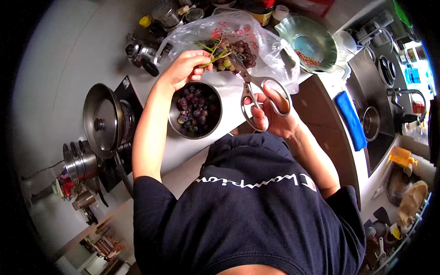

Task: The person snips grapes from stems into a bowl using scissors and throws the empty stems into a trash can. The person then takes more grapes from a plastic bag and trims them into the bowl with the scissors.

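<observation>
My left hand (189,68) is closed on the green stem (215,54) of a bunch of grapes (245,51), above a clear plastic bag with red print (275,57). In my right hand (277,112) is a pair of metal scissors (248,85), fingers through the handle loops. The scissor blades point up into the bunch, among the grapes; their tips are hidden there. Below my left hand stands a round metal bowl (218,103) with loose dark grapes (195,110) in it.
Behind the bag to the right is a greenish glass bowl (316,34) with small reddish bits. A lidded pan (101,121) sits on the stove at left. A metal kettle (140,50) stands near the bag. At right are a blue cloth (350,120) and the sink (382,137).
</observation>
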A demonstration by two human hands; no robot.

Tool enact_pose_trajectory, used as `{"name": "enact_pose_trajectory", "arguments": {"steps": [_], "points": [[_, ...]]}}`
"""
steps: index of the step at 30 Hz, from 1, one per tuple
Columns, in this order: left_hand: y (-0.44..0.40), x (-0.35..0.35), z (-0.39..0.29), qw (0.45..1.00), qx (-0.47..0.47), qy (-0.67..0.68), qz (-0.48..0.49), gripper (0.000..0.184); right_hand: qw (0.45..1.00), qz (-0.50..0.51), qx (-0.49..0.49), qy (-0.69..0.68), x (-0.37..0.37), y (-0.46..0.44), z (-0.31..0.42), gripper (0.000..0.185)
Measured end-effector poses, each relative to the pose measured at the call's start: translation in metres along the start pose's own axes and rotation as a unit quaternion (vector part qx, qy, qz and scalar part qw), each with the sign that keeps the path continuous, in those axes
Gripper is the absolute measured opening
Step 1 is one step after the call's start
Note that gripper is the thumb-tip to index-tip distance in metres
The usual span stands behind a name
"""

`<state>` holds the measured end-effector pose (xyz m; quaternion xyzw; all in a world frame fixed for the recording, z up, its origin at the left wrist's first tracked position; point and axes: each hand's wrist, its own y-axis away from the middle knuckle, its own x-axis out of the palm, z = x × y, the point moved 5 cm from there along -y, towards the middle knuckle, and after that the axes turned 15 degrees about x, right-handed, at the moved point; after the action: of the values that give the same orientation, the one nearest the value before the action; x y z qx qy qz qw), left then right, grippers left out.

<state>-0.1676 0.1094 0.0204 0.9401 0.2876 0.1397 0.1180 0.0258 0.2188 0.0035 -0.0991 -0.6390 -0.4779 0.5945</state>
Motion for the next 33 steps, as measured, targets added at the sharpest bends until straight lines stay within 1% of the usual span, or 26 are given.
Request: {"name": "enact_pose_trajectory", "arguments": {"steps": [2, 4, 6, 8, 11, 13, 18, 21, 24, 25, 26, 28, 29, 30, 31, 32, 33], "points": [[0.024, -0.002, -0.002, 0.999, 0.015, 0.028, -0.011, 0.012, 1.000, -0.007, 0.017, 0.015, 0.009, 0.002, -0.008, 0.055], [0.050, -0.004, 0.001, 0.998, 0.019, 0.044, -0.049, 0.013, 0.998, 0.015, 0.034, 0.055, 0.016, 0.001, -0.016, 0.056], [0.073, -0.010, 0.013, 0.995, 0.018, 0.072, -0.074, 0.015, 0.997, 0.018, 0.055, 0.058, 0.022, -0.006, -0.024, 0.057], [0.092, -0.015, 0.025, 0.990, 0.026, 0.093, -0.104, 0.016, 0.992, 0.048, 0.109, 0.050, 0.022, -0.014, -0.033, 0.052], [0.116, -0.023, 0.043, 0.981, 0.022, 0.127, -0.145, 0.015, 0.988, 0.040, 0.139, 0.059, 0.026, -0.028, -0.041, 0.051], [0.129, -0.029, 0.055, 0.976, 0.021, 0.135, -0.167, 0.014, 0.984, 0.022, 0.157, 0.080, 0.024, -0.037, -0.045, 0.049], [0.147, -0.038, 0.072, 0.966, 0.016, 0.154, -0.209, 0.014, 0.979, 0.024, 0.185, 0.084, 0.026, -0.049, -0.053, 0.046], [0.150, -0.043, 0.081, 0.964, 0.012, 0.157, -0.213, 0.014, 0.977, 0.014, 0.198, 0.082, 0.023, -0.055, -0.056, 0.041], [0.151, -0.044, 0.085, 0.967, 0.003, 0.141, -0.212, 0.013, 0.976, 0.021, 0.186, 0.108, 0.017, -0.060, -0.057, 0.040], [0.151, -0.046, 0.087, 0.971, -0.002, 0.124, -0.205, 0.013, 0.978, 0.023, 0.186, 0.090, 0.017, -0.060, -0.058, 0.037], [0.150, -0.047, 0.089, 0.974, -0.005, 0.098, -0.205, 0.013, 0.980, 0.006, 0.169, 0.106, 0.019, -0.059, -0.057, 0.035], [0.148, -0.048, 0.084, 0.978, -0.013, 0.060, -0.198, 0.012, 0.979, -0.012, 0.166, 0.122, 0.017, -0.055, -0.055, 0.033], [0.148, -0.046, 0.080, 0.979, -0.012, 0.059, -0.193, 0.012, 0.976, -0.023, 0.154, 0.154, 0.019, -0.051, -0.051, 0.032], [0.146, -0.045, 0.071, 0.979, 0.008, 0.051, -0.197, 0.012, 0.977, -0.024, 0.148, 0.153, 0.022, -0.046, -0.047, 0.032], [0.144, -0.044, 0.062, 0.978, 0.027, 0.044, -0.200, 0.012, 0.969, -0.066, 0.113, 0.211, 0.024, -0.039, -0.040, 0.032], [0.140, -0.043, 0.053, 0.980, 0.063, 0.058, -0.181, 0.011, 0.954, -0.109, 0.077, 0.267, 0.024, -0.031, -0.032, 0.032], [0.133, -0.039, 0.039, 0.980, 0.093, 0.060, -0.166, 0.011, 0.945, -0.109, 0.049, 0.306, 0.023, -0.022, -0.023, 0.033]]}}
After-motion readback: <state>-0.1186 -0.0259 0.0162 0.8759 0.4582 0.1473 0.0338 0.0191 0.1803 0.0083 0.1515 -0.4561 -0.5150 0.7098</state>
